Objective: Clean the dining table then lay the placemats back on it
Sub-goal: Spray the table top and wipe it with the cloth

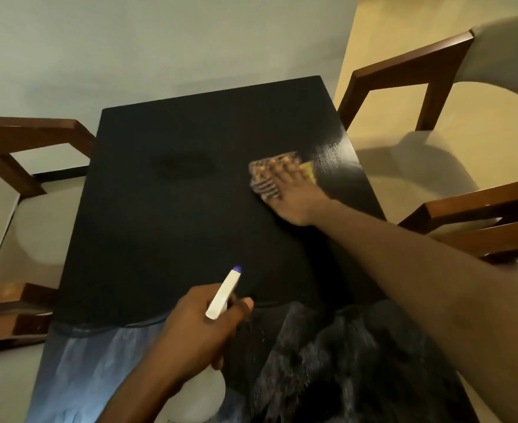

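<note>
The dark dining table (175, 224) fills the middle of the view. My right hand (291, 193) reaches far across it and presses flat on a striped brown and yellow cleaning cloth (263, 178) near the table's right edge. A wet, shiny streak (330, 154) lies just beyond the cloth. My left hand (199, 328) is near the front edge, closed around a white spray bottle (224, 294) with a blue nozzle tip pointing out over the table. No placemats are in view.
Wooden chairs with pale cushions stand on both sides: one at the left (22, 148), one at the right (434, 71). A grey wall (160, 41) is behind the table. The near part of the table shows smeared reflections (312, 361).
</note>
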